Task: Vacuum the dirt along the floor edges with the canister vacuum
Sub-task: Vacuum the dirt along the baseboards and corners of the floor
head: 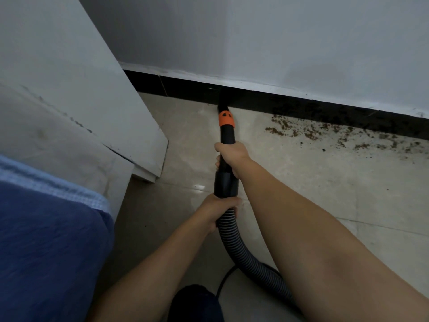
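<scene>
- Step in hand: edge pass under way, as I judge it; nozzle set against the black skirting where it meets the tiled floor, near the corner by the white cabinet.
- Right grip: my fingers wrapped round the black wand, just below its orange collar.
- Left grip: clenched round the ribbed hose where it joins the black cuff.
- Dirt: brown crumbs scattered along the skirting to the right of the nozzle, thickest at the edge, thinning outward over the tile.
- Floor stretch beside the nozzle toward the cabinet: looks clear of crumbs.
- Next move, my estimate: slide the nozzle rightward along the skirting, tip kept low to the joint, hose fed forward by the left grip.
- Containers: canister itself not in view; hose trails back past my knee, beside a thin black cable. Contents cannot be told.
- Blue cloth: at left edge, near me.
</scene>
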The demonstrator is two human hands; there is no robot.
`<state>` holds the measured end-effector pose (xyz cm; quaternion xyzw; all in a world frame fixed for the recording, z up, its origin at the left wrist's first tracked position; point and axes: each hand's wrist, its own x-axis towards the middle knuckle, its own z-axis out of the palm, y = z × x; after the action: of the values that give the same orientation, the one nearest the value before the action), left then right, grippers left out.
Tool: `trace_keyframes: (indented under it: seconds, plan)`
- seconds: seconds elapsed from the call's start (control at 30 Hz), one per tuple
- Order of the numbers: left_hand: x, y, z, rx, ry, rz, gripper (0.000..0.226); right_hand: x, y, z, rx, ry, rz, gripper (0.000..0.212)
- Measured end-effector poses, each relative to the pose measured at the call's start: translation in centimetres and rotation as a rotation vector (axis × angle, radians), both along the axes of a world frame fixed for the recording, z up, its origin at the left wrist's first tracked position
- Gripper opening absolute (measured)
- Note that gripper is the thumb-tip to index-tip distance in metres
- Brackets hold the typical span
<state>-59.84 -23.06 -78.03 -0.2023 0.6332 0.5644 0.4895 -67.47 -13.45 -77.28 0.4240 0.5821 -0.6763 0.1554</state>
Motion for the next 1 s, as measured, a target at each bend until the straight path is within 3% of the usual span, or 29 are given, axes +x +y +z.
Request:
trace_keyframes:
  seconds: [0.13,0.33,0.53,0.83,1.0]
  plan:
    - [-0.5,-0.3,-0.1,0.014,0.01,0.048,0.008,-0.9,-0.3,0.2,-0.022,0.002,0.042,0.013]
    - [-1.0,-0.6,-0.2,0.012,-0.004,0.146,0.027,-2.0,-1.2,0.6,-0.022,0.004,0.128,0.015]
    - [0.5,0.0,-0.4,-0.026,-0.015,0.193,0.016,-1.2,-1.4,0.6,-0.045,-0.009,0.225,0.015]
    - [3.2,0.8,-0.3,-0.078,-0.031,0.087,0.012,2.5,0.2,-0.2,0.021,0.015,0.1,0.013]
    - [5.6,0.5,0.1,-0.028,-0.068,0.264,0.013,3.1,-2.2,0.5,0.055,-0.011,0.382,0.018]
